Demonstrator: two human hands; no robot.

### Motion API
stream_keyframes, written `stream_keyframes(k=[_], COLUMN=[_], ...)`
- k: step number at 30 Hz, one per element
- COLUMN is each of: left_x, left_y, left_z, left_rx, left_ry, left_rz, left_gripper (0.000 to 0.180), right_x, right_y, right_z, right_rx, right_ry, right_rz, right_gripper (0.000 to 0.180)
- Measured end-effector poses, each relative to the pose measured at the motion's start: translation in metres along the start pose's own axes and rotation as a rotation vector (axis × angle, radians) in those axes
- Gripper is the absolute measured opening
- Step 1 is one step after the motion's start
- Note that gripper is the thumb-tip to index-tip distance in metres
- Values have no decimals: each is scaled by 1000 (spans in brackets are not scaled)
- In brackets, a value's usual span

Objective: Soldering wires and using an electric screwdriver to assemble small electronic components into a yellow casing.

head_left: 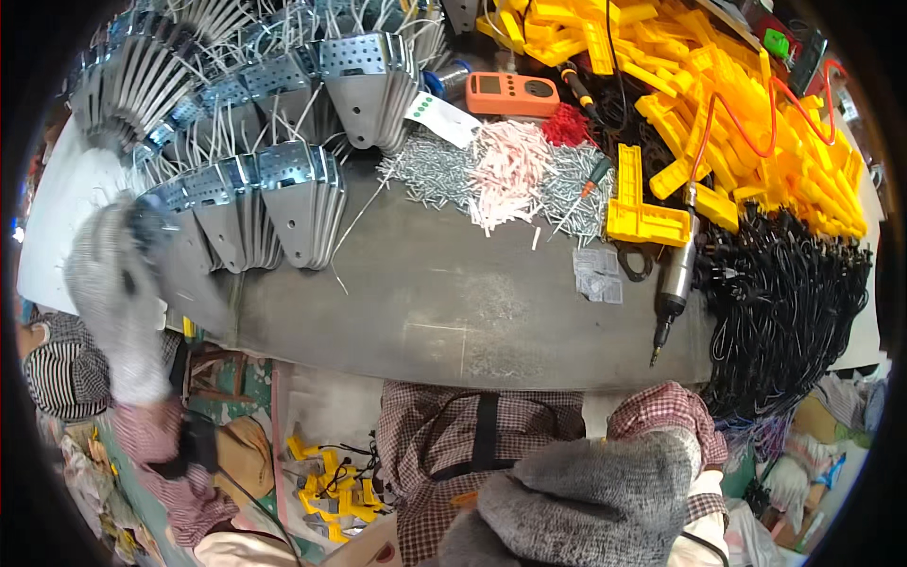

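Reaching far left, gloved left hand (118,274) blurred on a metal bracket (194,269), grip unclear, gloved right hand (590,491) near, loosely closed, empty, electric screwdriver (675,283) right, screws (444,170) beyond.

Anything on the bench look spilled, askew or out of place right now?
The screws and pink pieces lie in loose heaps that run into each other, with a few pink ones strayed onto bare table. The electric screwdriver lies with its tip past the table's front edge. Yellow parts lie on the floor.
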State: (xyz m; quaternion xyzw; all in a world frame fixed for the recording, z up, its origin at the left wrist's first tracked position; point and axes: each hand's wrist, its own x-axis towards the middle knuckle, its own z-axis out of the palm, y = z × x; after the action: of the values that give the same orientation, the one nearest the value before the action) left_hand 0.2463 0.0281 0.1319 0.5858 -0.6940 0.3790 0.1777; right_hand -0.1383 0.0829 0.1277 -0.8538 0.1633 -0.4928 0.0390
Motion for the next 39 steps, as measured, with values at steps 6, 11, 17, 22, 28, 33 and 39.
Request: stream_keyframes(k=[6, 11, 17, 22, 28, 33, 39], left_x=[-6, -7, -53, -35, -17, -19, -9], left_y=[258, 238, 280, 287, 262, 267, 264], left_z=[18, 59, 67, 63, 98, 101, 94], left_rx=[-537, -1010, -1131, -1075, -1061, -1138, -1227], left_ry=[-547, -455, -521, -544, -461, -505, -644], left_rz=[267, 379, 271, 260, 600, 562, 580], left_gripper=[38, 46, 98, 106, 62, 70, 98], right_x=[-65, -73, -77, -43, -40, -87, -133], right_y=[17, 134, 262, 297, 220, 113, 134], right_z=[-67, -78, -100, -107, -97, -77, -61], right_rx=[-144, -460, -752, -954, -890, -628, -853], right_ry=[-328, -572, -412, -736, -651, -749, -478], right_rz=[107, 597, 665, 1074, 1040, 1064, 887], right_gripper=[13, 22, 21, 38, 34, 26, 23])
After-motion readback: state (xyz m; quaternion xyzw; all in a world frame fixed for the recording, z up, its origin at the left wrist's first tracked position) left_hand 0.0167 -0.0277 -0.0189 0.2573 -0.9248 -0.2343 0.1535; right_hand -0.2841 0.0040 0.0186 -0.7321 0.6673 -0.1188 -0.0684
